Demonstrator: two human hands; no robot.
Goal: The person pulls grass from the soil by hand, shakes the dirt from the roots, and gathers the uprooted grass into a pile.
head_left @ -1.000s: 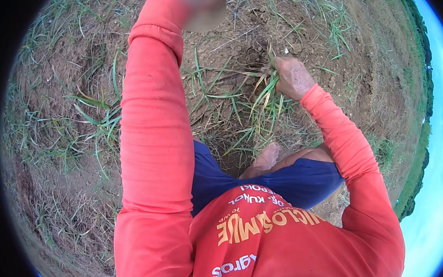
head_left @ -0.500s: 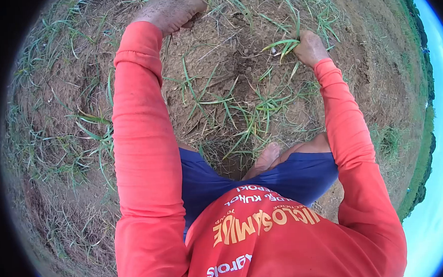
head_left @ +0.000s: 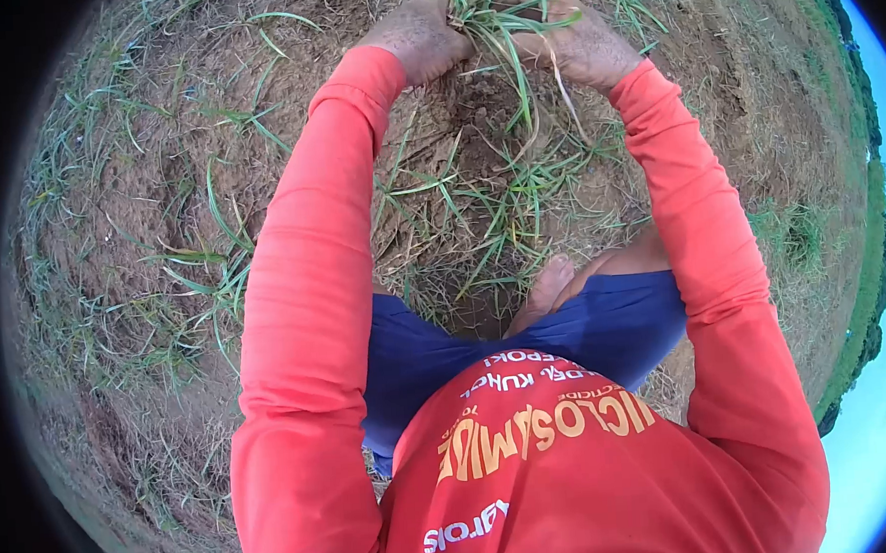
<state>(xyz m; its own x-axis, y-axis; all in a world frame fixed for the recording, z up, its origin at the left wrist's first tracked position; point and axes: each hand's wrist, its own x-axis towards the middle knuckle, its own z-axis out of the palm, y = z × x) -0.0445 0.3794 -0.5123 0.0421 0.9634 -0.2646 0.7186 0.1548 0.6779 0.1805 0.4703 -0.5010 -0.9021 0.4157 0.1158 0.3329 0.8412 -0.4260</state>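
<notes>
I look down over my orange shirt at bare brown soil with scattered grass. My left hand [head_left: 418, 35] and my right hand [head_left: 573, 39] are both stretched out in front, close together, closed around one tuft of green grass [head_left: 498, 18] rooted in the dirt. Long blades from the tuft hang down between my hands. The fingers are partly hidden in the grass. Both hands are dusty with soil.
A loose heap of pulled grass [head_left: 490, 214] lies on the soil between the tuft and my bare foot [head_left: 547, 289]. More grass clumps [head_left: 197, 264] grow at the left. A green tree line [head_left: 869, 284] and sky run along the right edge.
Both hands have come together on one tuft ahead. A second ago the right hand held grass lower down and the left hand was farther up and apart.
</notes>
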